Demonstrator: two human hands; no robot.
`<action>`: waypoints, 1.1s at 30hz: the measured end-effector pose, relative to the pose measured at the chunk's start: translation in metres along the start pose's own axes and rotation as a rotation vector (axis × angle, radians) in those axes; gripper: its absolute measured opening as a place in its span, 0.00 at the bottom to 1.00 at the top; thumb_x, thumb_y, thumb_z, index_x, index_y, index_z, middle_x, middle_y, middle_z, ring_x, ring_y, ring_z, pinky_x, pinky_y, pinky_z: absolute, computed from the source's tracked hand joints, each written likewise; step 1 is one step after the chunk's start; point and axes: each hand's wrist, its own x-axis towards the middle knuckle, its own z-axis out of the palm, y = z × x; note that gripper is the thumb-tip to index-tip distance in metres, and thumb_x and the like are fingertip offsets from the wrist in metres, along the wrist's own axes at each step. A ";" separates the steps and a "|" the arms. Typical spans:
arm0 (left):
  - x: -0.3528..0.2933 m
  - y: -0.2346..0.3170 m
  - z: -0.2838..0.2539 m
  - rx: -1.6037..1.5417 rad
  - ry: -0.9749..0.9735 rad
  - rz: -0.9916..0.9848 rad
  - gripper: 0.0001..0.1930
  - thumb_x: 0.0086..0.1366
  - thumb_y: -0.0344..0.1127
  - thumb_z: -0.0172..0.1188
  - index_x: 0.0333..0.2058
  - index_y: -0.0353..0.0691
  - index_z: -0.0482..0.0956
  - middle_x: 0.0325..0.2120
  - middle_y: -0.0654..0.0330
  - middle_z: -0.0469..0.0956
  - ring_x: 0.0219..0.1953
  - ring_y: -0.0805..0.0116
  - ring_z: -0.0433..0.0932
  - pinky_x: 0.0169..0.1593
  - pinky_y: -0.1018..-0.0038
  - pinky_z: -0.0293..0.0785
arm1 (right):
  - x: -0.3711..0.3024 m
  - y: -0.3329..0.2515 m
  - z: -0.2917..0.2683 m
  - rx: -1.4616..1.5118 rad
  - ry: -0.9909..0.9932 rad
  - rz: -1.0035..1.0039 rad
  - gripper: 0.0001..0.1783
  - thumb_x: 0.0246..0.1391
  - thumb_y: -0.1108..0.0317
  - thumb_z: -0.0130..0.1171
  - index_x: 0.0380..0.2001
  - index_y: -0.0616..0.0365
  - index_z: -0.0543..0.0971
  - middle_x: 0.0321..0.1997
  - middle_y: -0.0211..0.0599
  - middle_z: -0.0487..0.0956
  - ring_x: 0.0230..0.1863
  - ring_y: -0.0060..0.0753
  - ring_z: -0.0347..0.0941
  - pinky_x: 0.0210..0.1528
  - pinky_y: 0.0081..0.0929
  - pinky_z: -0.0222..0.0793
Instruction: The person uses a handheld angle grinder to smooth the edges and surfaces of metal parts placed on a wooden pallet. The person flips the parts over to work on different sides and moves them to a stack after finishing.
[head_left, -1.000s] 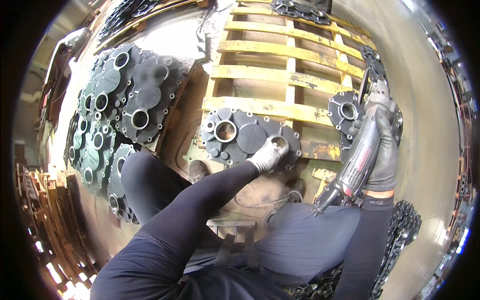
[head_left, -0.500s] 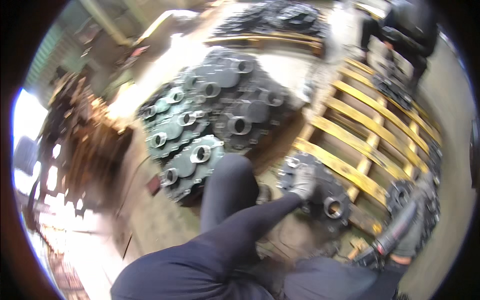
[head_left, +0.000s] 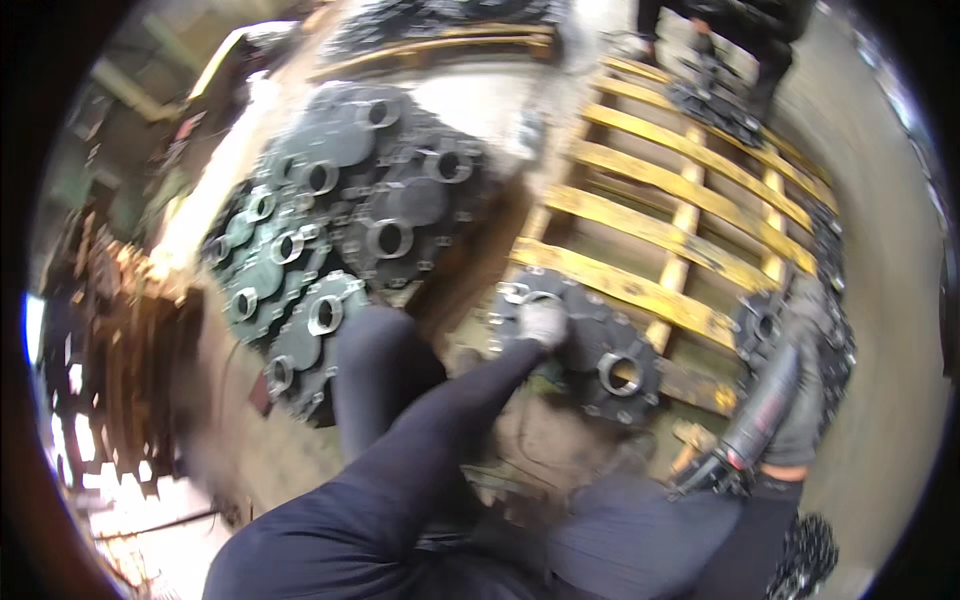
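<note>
My left hand (head_left: 543,322), in a light grey glove, is closed on the raised ring at the left end of a dark cast-metal cover (head_left: 590,350). The cover has bolt lugs round its edge and a second bright ring opening at its right end. My right hand (head_left: 808,305), in a dark grey glove, is out at the right, closed on the far end of a long grey-and-black power tool (head_left: 762,405) with red marks. The tool lies along my right forearm, its black end toward me. Its tip is hidden by the hand. Another dark cover (head_left: 760,318) lies beside that hand.
A yellow slatted pallet (head_left: 640,275) lies ahead. Several similar covers are stacked (head_left: 335,170) at the left. A wooden-handled hammer (head_left: 692,445) rests near my right leg. Another person (head_left: 760,40) stands beyond the pallet. Further castings (head_left: 440,20) sit on a far pallet.
The view has swung to the right, so the scene sits further left. My left hand stays on the cover and my right hand stays with the power tool.
</note>
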 end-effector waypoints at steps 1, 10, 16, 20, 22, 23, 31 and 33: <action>0.002 -0.011 0.000 0.064 0.121 -0.009 0.09 0.58 0.38 0.61 0.28 0.46 0.89 0.27 0.54 0.87 0.31 0.58 0.88 0.34 0.60 0.82 | 0.003 -0.001 -0.002 -0.038 0.018 0.073 0.19 0.68 0.54 0.65 0.50 0.56 0.77 0.35 0.31 0.81 0.30 0.22 0.80 0.31 0.18 0.79; 0.036 0.069 -0.017 -0.023 0.059 0.251 0.16 0.66 0.44 0.60 0.32 0.34 0.86 0.33 0.43 0.84 0.40 0.43 0.85 0.45 0.49 0.79 | -0.008 -0.011 -0.007 -0.143 0.241 0.013 0.31 0.62 0.47 0.69 0.50 0.66 0.76 0.35 0.42 0.82 0.31 0.33 0.84 0.32 0.26 0.83; 0.084 0.120 -0.006 0.168 0.126 0.479 0.11 0.60 0.36 0.60 0.35 0.38 0.87 0.34 0.47 0.86 0.40 0.48 0.86 0.42 0.55 0.81 | -0.013 -0.010 0.001 -0.205 0.233 0.018 0.31 0.62 0.49 0.70 0.53 0.65 0.75 0.35 0.41 0.81 0.30 0.32 0.83 0.31 0.27 0.83; 0.085 0.125 -0.007 0.244 0.199 0.487 0.13 0.64 0.35 0.58 0.43 0.38 0.85 0.37 0.51 0.84 0.42 0.55 0.85 0.43 0.59 0.78 | -0.009 -0.006 0.007 -0.173 0.234 0.008 0.31 0.61 0.48 0.70 0.53 0.65 0.76 0.34 0.39 0.81 0.30 0.32 0.83 0.30 0.26 0.82; 0.031 0.164 -0.007 0.305 0.405 0.619 0.12 0.66 0.35 0.56 0.45 0.41 0.83 0.38 0.56 0.82 0.43 0.57 0.82 0.45 0.60 0.76 | -0.010 -0.010 -0.006 -0.200 0.268 -0.003 0.31 0.61 0.47 0.70 0.53 0.63 0.77 0.34 0.39 0.81 0.30 0.31 0.83 0.30 0.25 0.82; 0.007 0.167 0.000 0.262 0.333 0.776 0.13 0.66 0.35 0.55 0.46 0.42 0.82 0.38 0.58 0.81 0.44 0.58 0.80 0.45 0.61 0.74 | -0.009 -0.010 -0.005 -0.223 0.257 -0.007 0.30 0.62 0.47 0.68 0.54 0.62 0.77 0.35 0.39 0.82 0.32 0.31 0.83 0.31 0.25 0.81; -0.074 0.130 0.087 0.169 -0.206 0.761 0.24 0.65 0.31 0.53 0.60 0.34 0.74 0.38 0.49 0.86 0.43 0.54 0.86 0.63 0.54 0.71 | -0.005 0.001 -0.005 -0.207 0.186 -0.028 0.28 0.62 0.47 0.69 0.47 0.64 0.79 0.33 0.37 0.82 0.30 0.31 0.84 0.32 0.25 0.82; -0.069 0.121 0.094 0.232 0.001 0.889 0.16 0.66 0.35 0.55 0.51 0.44 0.81 0.35 0.54 0.87 0.43 0.56 0.86 0.67 0.55 0.66 | -0.003 0.002 -0.001 -0.213 0.155 -0.047 0.29 0.60 0.47 0.71 0.46 0.64 0.79 0.32 0.37 0.82 0.29 0.31 0.84 0.31 0.25 0.83</action>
